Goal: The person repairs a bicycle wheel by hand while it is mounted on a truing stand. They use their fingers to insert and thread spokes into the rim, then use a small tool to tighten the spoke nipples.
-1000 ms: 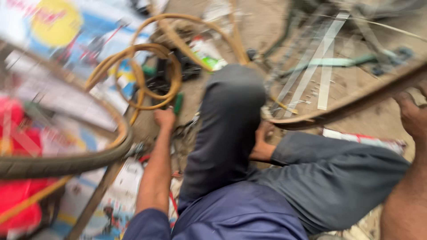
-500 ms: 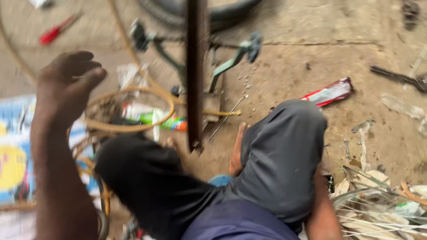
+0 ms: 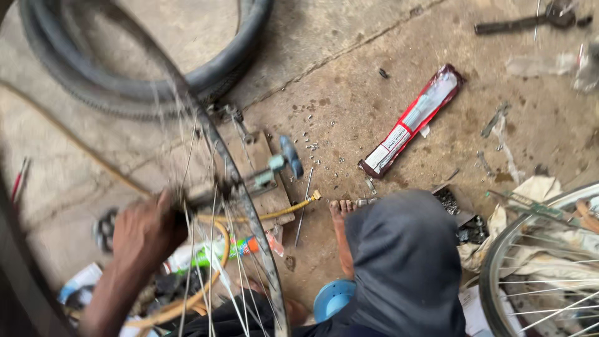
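Observation:
My left hand [image 3: 146, 231] is closed around the hub area of a bare spoked bicycle wheel [image 3: 240, 200], which stands on edge and blurred across the left half of the view. Its thin spokes fan out past my fingers. My right hand is out of view. My bent knee in dark trousers [image 3: 405, 262] fills the lower middle, with my bare foot [image 3: 342, 240] on the concrete beside it.
A black tyre [image 3: 156, 87] lies at the upper left. On the floor are a red-and-white packet [image 3: 412, 122], a wooden board with a blue-handled tool [image 3: 274, 168], a tan hose [image 3: 274, 214], a green tube [image 3: 215, 254], scattered small parts and a second wheel [image 3: 536, 268] at the lower right. A blue stool [image 3: 334, 298] is under me.
The view has swung over the floor. My left hand, raised and open half a second ago, has come down and closed on the wheel's hub. My right hand has left the view.

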